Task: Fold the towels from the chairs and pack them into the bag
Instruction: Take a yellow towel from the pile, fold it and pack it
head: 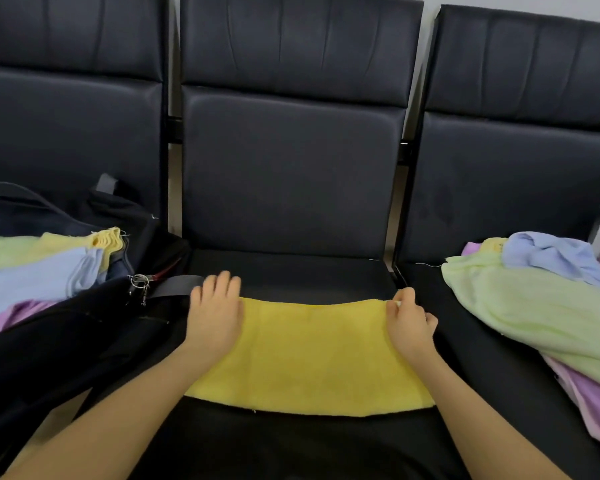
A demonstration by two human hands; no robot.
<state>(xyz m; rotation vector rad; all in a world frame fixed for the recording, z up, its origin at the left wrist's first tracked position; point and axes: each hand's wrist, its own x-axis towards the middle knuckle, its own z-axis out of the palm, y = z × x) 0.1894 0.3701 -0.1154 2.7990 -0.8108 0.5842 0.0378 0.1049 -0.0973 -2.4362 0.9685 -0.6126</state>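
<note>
Right now the yellow towel (309,355) lies flat on the middle chair seat (291,271). The left hand (215,313) presses its far left corner with straight fingers, and the right hand (409,323) pinches the far right corner. It looks soft, light and floppy, so corners are the best spots to hold

Pretty even, soft indoor light, nothing harsh. No hard shadows, just a faint dark edge under the yellow towel (309,355). The black chair backs (291,168) catch a dull sheen around 12 o'clock. Wide-angle warp is obvious: chair edges lean outward at 2 and 10 o'clock. Whole frame's a bit soft and compressed, worst toward 5 and 7 o'clock.
</note>
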